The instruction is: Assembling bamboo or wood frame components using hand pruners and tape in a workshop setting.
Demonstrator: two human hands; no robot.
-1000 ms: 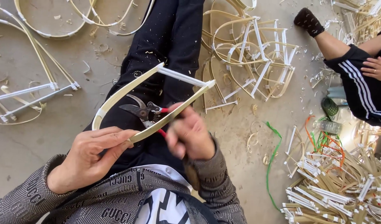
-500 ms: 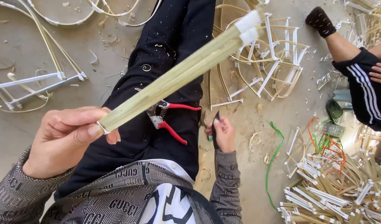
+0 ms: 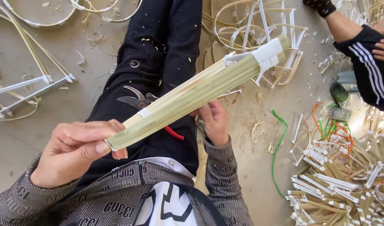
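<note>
Your left hand [image 3: 81,148] pinches the near end of one flattened bamboo strip bundle [image 3: 200,92], its taped far tip over the floor frames; your right hand [image 3: 213,121] curls beneath its middle, grip unclear; one pair of red-handled shears [image 3: 144,102] rests on your lap; bare concrete floor [image 3: 20,125] lies left.

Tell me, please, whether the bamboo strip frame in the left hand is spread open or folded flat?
Folded flat: the bamboo strip frame lies as one tight bundle, pinched by the left hand.

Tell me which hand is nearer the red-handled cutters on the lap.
Right. The right hand is just beside the cutters; the left hand grips the bamboo strip bundle end, farther away.
</note>
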